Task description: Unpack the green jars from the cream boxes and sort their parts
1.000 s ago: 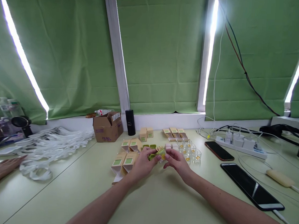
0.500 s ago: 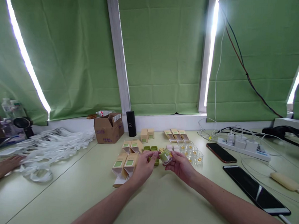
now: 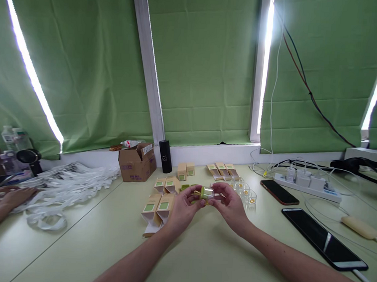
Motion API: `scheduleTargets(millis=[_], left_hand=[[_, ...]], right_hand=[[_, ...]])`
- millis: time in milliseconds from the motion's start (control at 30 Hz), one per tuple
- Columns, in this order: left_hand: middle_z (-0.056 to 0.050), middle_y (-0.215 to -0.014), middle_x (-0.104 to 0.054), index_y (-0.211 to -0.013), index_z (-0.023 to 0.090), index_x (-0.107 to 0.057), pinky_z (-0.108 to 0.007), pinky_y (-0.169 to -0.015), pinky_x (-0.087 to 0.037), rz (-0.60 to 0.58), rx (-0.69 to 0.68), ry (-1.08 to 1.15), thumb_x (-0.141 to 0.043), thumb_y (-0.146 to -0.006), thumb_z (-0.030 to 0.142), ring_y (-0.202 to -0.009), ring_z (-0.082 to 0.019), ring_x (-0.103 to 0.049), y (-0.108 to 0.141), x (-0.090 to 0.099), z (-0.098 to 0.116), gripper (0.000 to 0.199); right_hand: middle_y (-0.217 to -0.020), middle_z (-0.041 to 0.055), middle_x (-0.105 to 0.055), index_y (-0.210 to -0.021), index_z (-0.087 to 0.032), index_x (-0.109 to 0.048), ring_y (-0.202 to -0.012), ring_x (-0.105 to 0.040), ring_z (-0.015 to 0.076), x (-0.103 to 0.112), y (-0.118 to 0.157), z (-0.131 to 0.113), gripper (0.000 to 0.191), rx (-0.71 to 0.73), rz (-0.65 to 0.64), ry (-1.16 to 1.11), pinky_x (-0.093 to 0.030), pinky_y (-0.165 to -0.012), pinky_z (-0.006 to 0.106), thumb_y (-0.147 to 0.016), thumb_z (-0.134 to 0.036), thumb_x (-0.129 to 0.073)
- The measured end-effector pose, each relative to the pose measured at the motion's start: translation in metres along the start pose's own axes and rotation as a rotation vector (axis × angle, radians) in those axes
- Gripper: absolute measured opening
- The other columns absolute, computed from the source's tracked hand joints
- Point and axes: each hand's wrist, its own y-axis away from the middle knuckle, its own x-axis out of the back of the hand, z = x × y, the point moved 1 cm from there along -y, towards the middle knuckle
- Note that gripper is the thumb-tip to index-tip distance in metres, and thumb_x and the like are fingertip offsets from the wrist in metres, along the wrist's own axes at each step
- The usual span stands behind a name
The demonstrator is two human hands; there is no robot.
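Between my two hands, just above the table, a small clear jar with a green part (image 3: 207, 193) is held on its side. My left hand (image 3: 186, 206) is closed at its green end, with a thin yellowish piece by the fingers. The fingers of my right hand (image 3: 229, 204) pinch the clear end. Behind my left hand some green pieces (image 3: 185, 186) are partly hidden. Several clear cups with yellow centres (image 3: 245, 192) stand just beyond my right hand. Tan cartons with green labels (image 3: 151, 206) lie left of my left hand, flaps open.
Further tan cartons (image 3: 223, 171) lie behind. A brown cardboard box (image 3: 137, 165) and black cylinder (image 3: 165, 156) stand at the back. Phones (image 3: 322, 238), cables and a power strip (image 3: 308, 187) lie right. At left, another person's hands (image 3: 18, 197) touch white straps (image 3: 75, 179).
The jar has turned from tilted to lying sideways, and my left hand has closed in on its green end. At far left, the other person's second hand has come into view.
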Motion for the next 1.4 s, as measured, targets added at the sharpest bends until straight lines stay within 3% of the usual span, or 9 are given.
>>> scheduleTargets(millis=[133, 300, 400, 500, 633, 933, 1200, 1400], left_hand=[[-0.010, -0.117, -0.072, -0.121, 0.023, -0.064, -0.038, -0.087, -0.063, 0.017, -0.220, -0.170, -0.083, -0.078, 0.026, -0.104, -0.025, -0.072, 0.006, 0.001, 0.003, 0.047], [-0.010, -0.123, -0.071, -0.120, 0.026, -0.066, -0.040, -0.094, -0.060, 0.057, -0.818, -0.724, -0.072, -0.088, 0.015, -0.115, -0.026, -0.068, 0.017, 0.004, 0.013, 0.034], [-0.011, -0.120, -0.072, -0.126, 0.026, -0.064, -0.041, -0.093, -0.059, 0.051, -1.011, -0.860, -0.070, -0.091, 0.015, -0.111, -0.025, -0.069, 0.021, 0.003, 0.017, 0.037], [-0.012, -0.119, -0.073, -0.128, 0.026, -0.063, -0.043, -0.092, -0.060, 0.048, -1.045, -0.864, -0.071, -0.092, 0.018, -0.110, -0.026, -0.070, 0.021, 0.002, 0.020, 0.038], [-0.013, -0.119, -0.073, -0.127, 0.024, -0.062, -0.044, -0.093, -0.059, 0.005, -1.036, -0.819, -0.072, -0.092, 0.020, -0.111, -0.027, -0.069, 0.019, 0.002, 0.022, 0.037], [-0.010, -0.112, -0.075, -0.102, 0.022, -0.063, -0.042, -0.092, -0.056, 0.010, -0.999, -0.799, -0.061, -0.092, 0.006, -0.104, -0.023, -0.068, 0.015, 0.004, 0.018, 0.019], [-0.009, -0.107, -0.073, -0.096, 0.021, -0.059, -0.038, -0.090, -0.054, 0.019, -0.883, -0.847, -0.054, -0.096, 0.007, -0.104, -0.022, -0.067, 0.014, -0.001, 0.015, 0.015], [-0.007, -0.105, -0.073, -0.094, 0.022, -0.057, -0.039, -0.088, -0.054, 0.030, -0.870, -0.902, -0.054, -0.096, 0.007, -0.100, -0.023, -0.063, 0.014, -0.001, 0.016, 0.015]], right_hand=[[-0.121, 0.0083, -0.066, -0.119, -0.027, -0.061, -0.109, -0.067, 0.0254, 0.002, 0.005, -0.010, 0.043, 0.157, -0.049, 0.122, -0.059, -0.098, 0.043, -0.081, -0.025, -0.081], [-0.134, 0.0133, -0.060, -0.138, -0.026, -0.054, -0.128, -0.057, 0.0313, 0.006, 0.012, -0.016, 0.051, 0.624, -0.139, 0.481, -0.055, -0.104, 0.052, -0.090, -0.012, -0.063], [-0.130, 0.0143, -0.062, -0.143, -0.025, -0.049, -0.127, -0.058, 0.0315, 0.007, 0.013, -0.019, 0.056, 0.795, -0.156, 0.599, -0.054, -0.104, 0.054, -0.090, -0.006, -0.056], [-0.128, 0.0144, -0.063, -0.143, -0.024, -0.048, -0.124, -0.060, 0.0307, 0.007, 0.012, -0.020, 0.056, 0.843, -0.154, 0.631, -0.055, -0.103, 0.053, -0.091, -0.005, -0.054], [-0.129, 0.0144, -0.063, -0.141, -0.024, -0.050, -0.126, -0.059, 0.0307, 0.010, 0.011, -0.016, 0.052, 0.790, -0.172, 0.637, -0.055, -0.104, 0.051, -0.091, -0.009, -0.055], [-0.133, 0.0146, -0.064, -0.142, -0.024, -0.048, -0.130, -0.058, 0.0306, 0.010, 0.011, -0.007, 0.054, 0.655, -0.249, 0.636, -0.052, -0.109, 0.050, -0.091, -0.015, -0.062], [-0.127, 0.0118, -0.065, -0.136, -0.027, -0.052, -0.113, -0.064, 0.0277, 0.009, 0.007, -0.003, 0.050, 0.507, -0.270, 0.652, -0.058, -0.094, 0.045, -0.089, -0.017, -0.067], [-0.126, 0.0113, -0.066, -0.134, -0.026, -0.055, -0.116, -0.062, 0.0289, 0.010, 0.005, -0.002, 0.051, 0.507, -0.250, 0.682, -0.056, -0.096, 0.047, -0.086, -0.017, -0.071]])
